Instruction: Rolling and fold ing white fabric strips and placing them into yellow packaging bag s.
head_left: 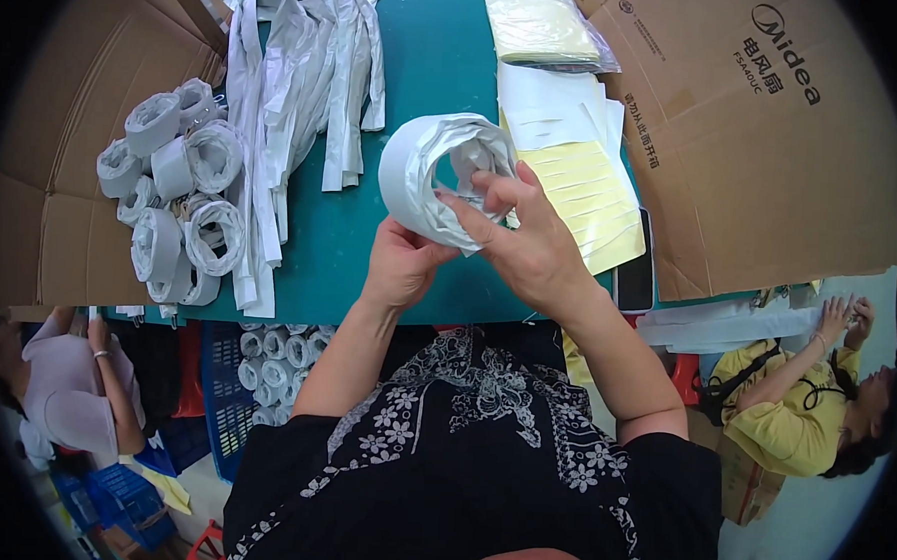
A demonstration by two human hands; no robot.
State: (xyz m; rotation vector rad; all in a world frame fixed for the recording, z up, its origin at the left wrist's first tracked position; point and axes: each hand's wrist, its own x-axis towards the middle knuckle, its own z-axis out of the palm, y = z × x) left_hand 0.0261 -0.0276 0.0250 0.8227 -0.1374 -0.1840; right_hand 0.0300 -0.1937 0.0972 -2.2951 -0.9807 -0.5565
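A coil of white strip, wound into a thick ring, is held above the teal table. My left hand grips the ring from below. My right hand holds its right side, with the thumb and fingers reaching into the ring's hollow. To the right of the ring lies a stack of yellow and white sheets.
Several finished white coils are piled at the left beside loose white strips. Cardboard lies at the right and left. A blue crate with more coils stands below the table. Other people work at the lower left and right.
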